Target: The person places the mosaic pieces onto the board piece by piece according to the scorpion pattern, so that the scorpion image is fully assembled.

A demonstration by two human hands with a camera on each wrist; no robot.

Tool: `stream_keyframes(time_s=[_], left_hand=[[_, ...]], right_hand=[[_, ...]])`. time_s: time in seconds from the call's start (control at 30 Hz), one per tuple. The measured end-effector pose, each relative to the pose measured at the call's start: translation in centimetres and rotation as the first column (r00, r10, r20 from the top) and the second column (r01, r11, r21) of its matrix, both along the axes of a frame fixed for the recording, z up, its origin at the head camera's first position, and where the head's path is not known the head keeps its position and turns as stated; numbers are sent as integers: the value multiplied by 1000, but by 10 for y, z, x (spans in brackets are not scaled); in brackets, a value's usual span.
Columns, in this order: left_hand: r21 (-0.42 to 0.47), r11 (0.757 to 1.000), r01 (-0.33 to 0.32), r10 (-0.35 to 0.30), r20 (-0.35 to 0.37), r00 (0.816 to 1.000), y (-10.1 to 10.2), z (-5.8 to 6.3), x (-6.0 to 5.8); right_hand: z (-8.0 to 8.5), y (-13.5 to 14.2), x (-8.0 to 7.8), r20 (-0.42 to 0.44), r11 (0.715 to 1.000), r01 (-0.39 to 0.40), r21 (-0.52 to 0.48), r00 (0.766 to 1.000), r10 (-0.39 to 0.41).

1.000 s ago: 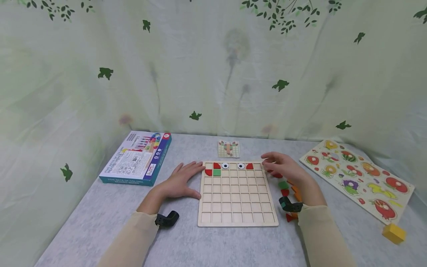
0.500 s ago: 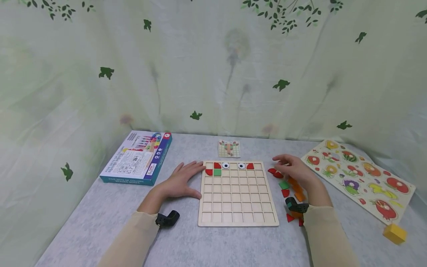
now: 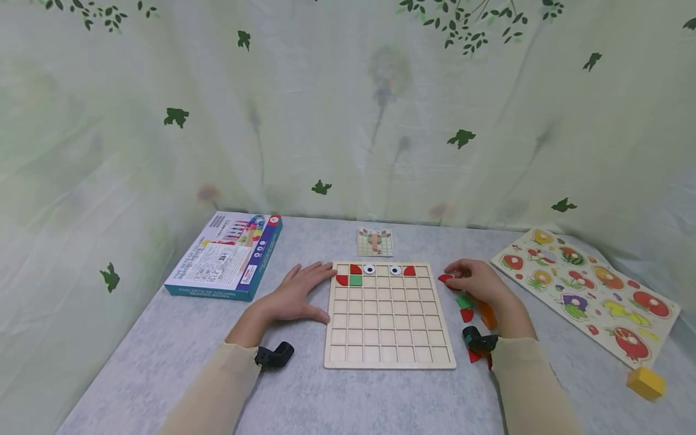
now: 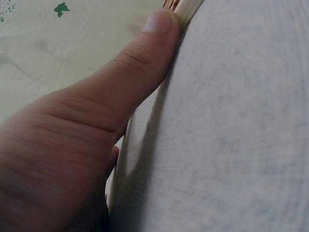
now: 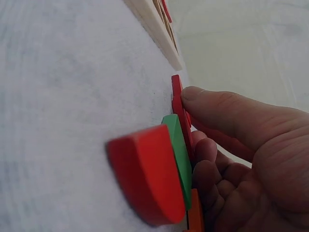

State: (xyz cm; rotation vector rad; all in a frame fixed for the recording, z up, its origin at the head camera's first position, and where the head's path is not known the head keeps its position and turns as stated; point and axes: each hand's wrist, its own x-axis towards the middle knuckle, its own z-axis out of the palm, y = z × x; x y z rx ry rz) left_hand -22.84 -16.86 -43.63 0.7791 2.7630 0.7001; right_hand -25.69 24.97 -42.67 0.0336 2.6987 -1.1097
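My left hand (image 3: 296, 296) rests beside the wooden grid board (image 3: 386, 326), fingers spread, fingertips at its upper left edge and thumb against its left side. In the left wrist view, the thumb (image 4: 120, 72) lies along the board's edge. At the board's right my right hand (image 3: 481, 284) pinches a red quarter-circle block (image 5: 178, 104), thumb tip on it and the other fingers curled. Beside it lie a green block (image 5: 177, 154), another red block (image 5: 149, 174) and orange blocks (image 3: 487, 315), partly hidden by the hand. Red pieces, a green square (image 3: 356, 280) and two eye pieces sit along the board's top.
A small pattern card (image 3: 375, 243) lies behind the board. A boxed set (image 3: 223, 257) stands at the back left. On the right lie a fruit-picture board (image 3: 589, 290) and a yellow block (image 3: 646, 383). More red pieces (image 3: 475, 355) lie near my right wrist.
My right hand moved right, away from the board's top right corner, then its thumb came down onto the red blocks. The left hand stayed in place.
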Motion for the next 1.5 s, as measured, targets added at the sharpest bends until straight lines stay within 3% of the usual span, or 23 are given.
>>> stream_keyframes(time_s=[0.53,0.87,1.5], left_hand=[[4,1000,1,-1,-6,1000,0,-2,-2],[6,1000,1,-1,-1,1000,-1,-3,-1],[4,1000,1,-1,3,1000,-1,-2,-1]], right_hand=[[-4,0,0,-35,1000,-20,-20,999,19],[-10,0,-3,-51,998,15,-62,999,-18],[-4,-5,-1,-94,992,47,-114,994,-58]])
